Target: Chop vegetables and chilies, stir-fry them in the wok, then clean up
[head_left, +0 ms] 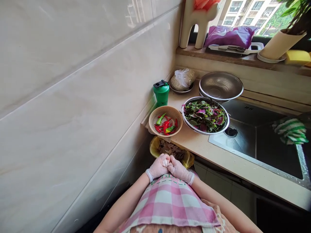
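A small whitish garlic bulb (166, 162) is held between my two gloved hands, low in the view in front of the checked apron. My left hand (158, 167) is closed around it from the left. The fingers of my right hand (179, 169) pinch at its right side, and both hands touch. Just beyond them hangs a bin lined with a yellow bag (155, 147), with dry peels (171, 149) inside. On the counter above the bin stands a tan basket (179, 121) of red and green chilies (166, 125).
A colander of leafy greens (204, 117), an empty metal colander (220, 84), a green shaker cup (161, 94) and a bagged item (182, 79) stand on the counter (194, 143). At right is the sink (243, 136) with a striped cloth (291, 131). A tiled wall rises at left.
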The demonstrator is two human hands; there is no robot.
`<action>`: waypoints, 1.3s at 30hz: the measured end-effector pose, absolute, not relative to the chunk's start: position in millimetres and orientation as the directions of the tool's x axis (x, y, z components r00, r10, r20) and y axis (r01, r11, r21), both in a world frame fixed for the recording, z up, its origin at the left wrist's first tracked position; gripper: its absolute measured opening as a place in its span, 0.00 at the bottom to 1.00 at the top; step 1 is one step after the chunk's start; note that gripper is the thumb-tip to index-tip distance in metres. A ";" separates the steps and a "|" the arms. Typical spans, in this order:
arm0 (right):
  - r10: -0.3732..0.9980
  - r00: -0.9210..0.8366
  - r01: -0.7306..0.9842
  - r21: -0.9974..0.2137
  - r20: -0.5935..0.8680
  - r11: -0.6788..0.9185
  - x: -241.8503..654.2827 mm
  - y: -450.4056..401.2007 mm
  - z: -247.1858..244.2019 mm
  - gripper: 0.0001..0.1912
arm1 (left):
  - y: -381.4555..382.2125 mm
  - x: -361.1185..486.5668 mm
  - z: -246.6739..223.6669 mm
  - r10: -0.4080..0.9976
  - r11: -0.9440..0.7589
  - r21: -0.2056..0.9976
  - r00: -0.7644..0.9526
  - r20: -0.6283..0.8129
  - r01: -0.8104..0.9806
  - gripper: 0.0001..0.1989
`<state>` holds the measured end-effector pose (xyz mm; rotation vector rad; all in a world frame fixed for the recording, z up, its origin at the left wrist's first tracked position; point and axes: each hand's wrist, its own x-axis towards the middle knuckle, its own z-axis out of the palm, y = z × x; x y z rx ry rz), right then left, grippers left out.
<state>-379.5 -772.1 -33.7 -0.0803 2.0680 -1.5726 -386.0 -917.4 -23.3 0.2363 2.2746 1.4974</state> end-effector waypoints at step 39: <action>-0.151 -0.834 0.546 -0.758 -0.530 -0.357 -367.8 -668.2 22.5 0.23 | -806.8 -386.5 9.6 0.483 0.086 0.944 -0.815 -0.320 -0.319 0.17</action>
